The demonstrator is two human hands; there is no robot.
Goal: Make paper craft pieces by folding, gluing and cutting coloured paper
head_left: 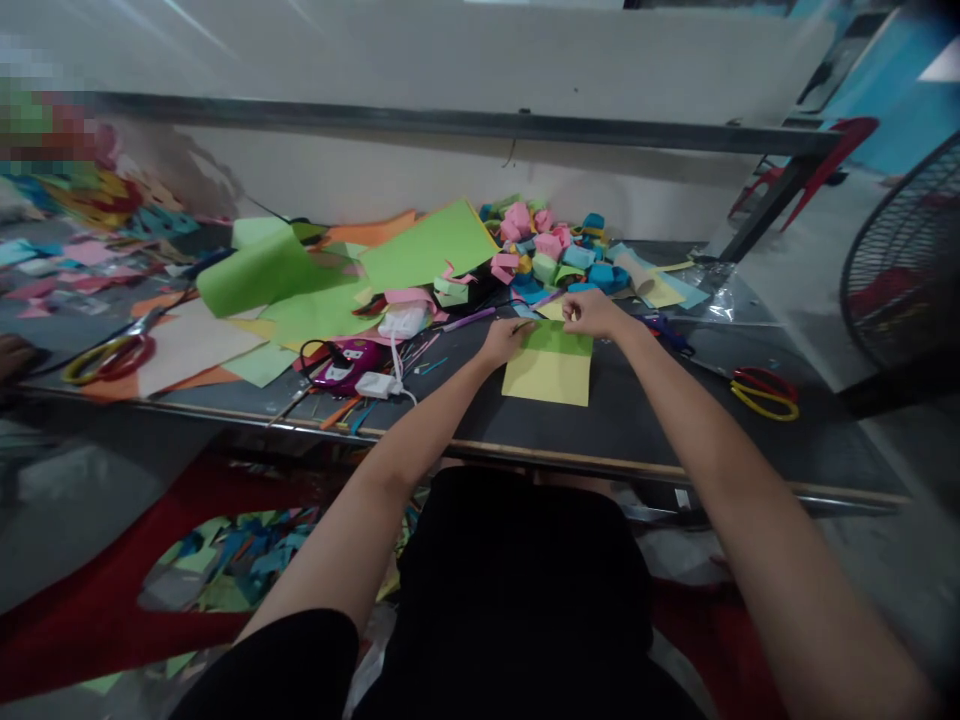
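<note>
A yellow-green paper sheet (547,375) lies on the dark table (645,420) in front of me, its far part folded over in darker green. My left hand (504,340) is closed in a pinch on the fold's left corner. My right hand (592,312) is closed and pinches the fold's right corner. Both hands rest on the sheet's far edge.
A pile of small folded pink, blue and green paper shapes (555,255) lies behind the sheet. Large green sheets (300,270), a purple device (346,366), a white charger (379,385) and scissors (112,355) lie to the left. Red-and-yellow scissors (765,392) and a fan (907,260) are on the right.
</note>
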